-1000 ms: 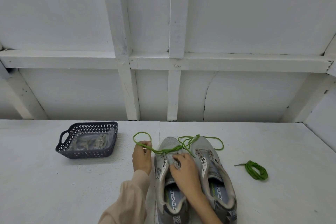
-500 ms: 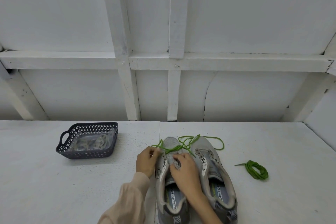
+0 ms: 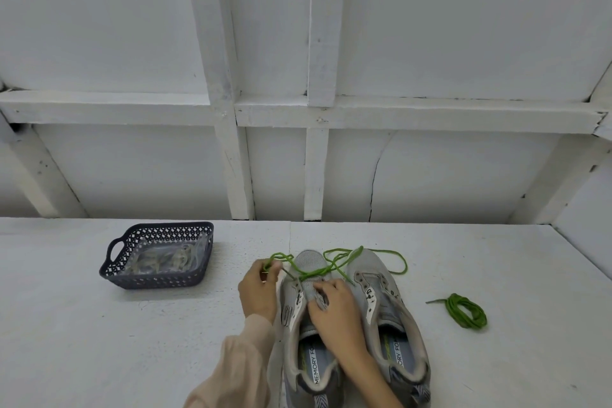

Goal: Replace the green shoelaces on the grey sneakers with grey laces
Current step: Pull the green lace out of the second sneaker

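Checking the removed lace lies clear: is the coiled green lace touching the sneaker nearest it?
Apart. The head view shows bare white table between the coiled green lace and the nearest sneaker.

Our left hand [image 3: 260, 291] pinched the green lace [image 3: 309, 272] in its fingers. Just beside those fingers, our right hand [image 3: 334, 308] held the grey shoe [image 3: 308, 260].

Dark perforated basket [image 3: 165, 280] on the white table [image 3: 92, 341]; white beamed wall [image 3: 430, 26] behind.

"MEMORY FO…" in dark capitals on a pale strip along the insole of the left sneaker [image 3: 314, 365], last letters hidden, "…ORY FOA…" on the matching strip inside the right sneaker [image 3: 396, 354], nothing else legible
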Demonstrator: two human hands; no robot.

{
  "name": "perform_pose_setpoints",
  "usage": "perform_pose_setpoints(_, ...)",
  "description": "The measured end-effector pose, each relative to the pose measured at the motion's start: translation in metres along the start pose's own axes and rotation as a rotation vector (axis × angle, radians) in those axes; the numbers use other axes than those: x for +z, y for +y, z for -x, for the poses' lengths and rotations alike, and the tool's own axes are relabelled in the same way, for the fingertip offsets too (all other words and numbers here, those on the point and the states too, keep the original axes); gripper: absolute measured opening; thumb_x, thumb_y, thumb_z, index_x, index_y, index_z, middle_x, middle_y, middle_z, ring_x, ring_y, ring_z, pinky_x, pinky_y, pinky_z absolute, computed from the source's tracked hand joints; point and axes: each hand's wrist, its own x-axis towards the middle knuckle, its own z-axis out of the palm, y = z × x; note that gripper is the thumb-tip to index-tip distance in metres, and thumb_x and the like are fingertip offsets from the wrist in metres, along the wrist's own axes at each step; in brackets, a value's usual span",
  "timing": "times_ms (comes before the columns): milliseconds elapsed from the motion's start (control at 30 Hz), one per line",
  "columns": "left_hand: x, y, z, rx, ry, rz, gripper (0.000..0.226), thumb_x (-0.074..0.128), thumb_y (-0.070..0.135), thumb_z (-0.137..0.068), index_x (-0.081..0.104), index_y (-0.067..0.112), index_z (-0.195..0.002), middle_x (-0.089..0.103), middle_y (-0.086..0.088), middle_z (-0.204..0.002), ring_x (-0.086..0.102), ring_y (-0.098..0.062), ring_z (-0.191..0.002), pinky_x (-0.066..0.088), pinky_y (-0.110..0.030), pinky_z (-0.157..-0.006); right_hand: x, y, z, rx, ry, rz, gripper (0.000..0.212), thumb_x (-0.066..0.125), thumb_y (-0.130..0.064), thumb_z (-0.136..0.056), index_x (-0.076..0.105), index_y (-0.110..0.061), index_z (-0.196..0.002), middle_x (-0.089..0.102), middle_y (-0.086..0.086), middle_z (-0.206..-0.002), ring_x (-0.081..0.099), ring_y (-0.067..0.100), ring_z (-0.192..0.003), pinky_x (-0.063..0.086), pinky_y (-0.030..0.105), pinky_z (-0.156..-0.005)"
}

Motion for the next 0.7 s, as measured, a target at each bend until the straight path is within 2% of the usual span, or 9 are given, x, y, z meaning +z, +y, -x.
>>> perform_pose_setpoints(67,0.001,0.005,0.001,-0.015,0.044,0.090,0.006,0.068,0.017,-0.086,0.064,0.014,-0.084,0.065,0.000,-0.073,0.060,-0.018,-0.072,0.047,-0.026,-0.071,0.000,0.001,0.000,-0.001,-0.002,-0.006,0.040,0.054,-0.020,-0.090,0.060,-0.015,-0.129,0.052,0.000,-0.121,0.049,0.013,-0.113,0.035,0.018,-0.097)
perform_pose_setpoints(167,0.006,0.003,0.003,-0.049,-0.144,0.041,0.013,0.076,0.013,-0.079,0.064,0.016,-0.085,0.065,0.003,-0.076,0.059,-0.010,-0.071,0.045,-0.008,-0.064,0.001,0.000,-0.001,0.001,0.002,0.006,0.039,0.055,-0.020,-0.089,0.061,-0.014,-0.127,0.052,0.002,-0.122,0.050,0.015,-0.114,0.037,0.021,-0.099)
perform_pose_setpoints(233,0.008,-0.002,0.002,-0.026,-0.242,-0.045,0.014,0.076,0.010,-0.078,0.066,0.020,-0.079,0.067,0.006,-0.076,0.061,-0.011,-0.072,0.043,-0.007,-0.065,0.002,-0.001,-0.001,0.001,0.013,0.006,0.038,0.056,-0.019,-0.088,0.062,-0.012,-0.124,0.052,0.003,-0.120,0.050,0.016,-0.112,0.038,0.023,-0.099)
perform_pose_setpoints(267,0.009,-0.004,0.002,-0.007,-0.252,-0.065,0.018,0.075,0.008,-0.079,0.066,0.022,-0.075,0.068,0.008,-0.076,0.062,-0.010,-0.073,0.044,-0.011,-0.067,0.002,-0.001,-0.001,-0.001,0.016,0.002,0.038,0.057,-0.019,-0.088,0.062,-0.012,-0.124,0.052,0.003,-0.119,0.050,0.017,-0.112,0.038,0.023,-0.098)
perform_pose_setpoints(367,0.009,0.000,0.002,0.025,-0.120,-0.020,0.019,0.071,0.006,-0.081,0.066,0.022,-0.072,0.068,0.008,-0.074,0.061,0.002,-0.068,0.044,-0.015,-0.070,0.001,0.001,-0.001,-0.003,-0.001,-0.013,0.039,0.056,-0.019,-0.089,0.061,-0.013,-0.127,0.051,0.002,-0.121,0.049,0.014,-0.114,0.036,0.020,-0.099)
perform_pose_setpoints(467,0.010,0.005,0.003,0.034,0.048,0.074,0.012,0.069,0.006,-0.084,0.067,0.017,-0.079,0.068,0.006,-0.078,0.061,-0.004,-0.074,0.049,-0.025,-0.073,0.001,0.002,0.000,-0.004,0.002,-0.025,0.040,0.056,-0.020,-0.089,0.060,-0.014,-0.129,0.051,0.002,-0.123,0.048,0.014,-0.117,0.035,0.020,-0.101)
perform_pose_setpoints(500,0.011,0.004,0.004,0.026,0.026,0.078,0.011,0.069,0.007,-0.083,0.066,0.017,-0.080,0.068,0.005,-0.078,0.061,-0.008,-0.075,0.049,-0.026,-0.073,0.001,0.002,-0.001,-0.004,0.006,-0.025,0.040,0.056,-0.019,-0.089,0.061,-0.014,-0.128,0.051,0.002,-0.123,0.048,0.014,-0.117,0.036,0.021,-0.101)
perform_pose_setpoints(600,0.013,-0.003,0.006,0.001,-0.161,-0.015,0.016,0.074,0.011,-0.080,0.064,0.022,-0.076,0.066,0.005,-0.075,0.058,-0.011,-0.070,0.045,-0.013,-0.065,0.002,0.002,-0.001,0.000,0.011,-0.018,0.039,0.057,-0.019,-0.088,0.062,-0.013,-0.126,0.052,0.003,-0.122,0.049,0.017,-0.117,0.037,0.024,-0.101)
perform_pose_setpoints(700,0.011,-0.006,0.004,0.023,-0.143,-0.053,0.017,0.071,0.009,-0.082,0.065,0.021,-0.072,0.067,0.005,-0.073,0.059,-0.011,-0.071,0.043,-0.014,-0.066,0.002,0.002,-0.001,0.010,0.005,-0.017,0.039,0.057,-0.020,-0.089,0.062,-0.013,-0.126,0.051,0.003,-0.126,0.048,0.017,-0.121,0.036,0.024,-0.104)
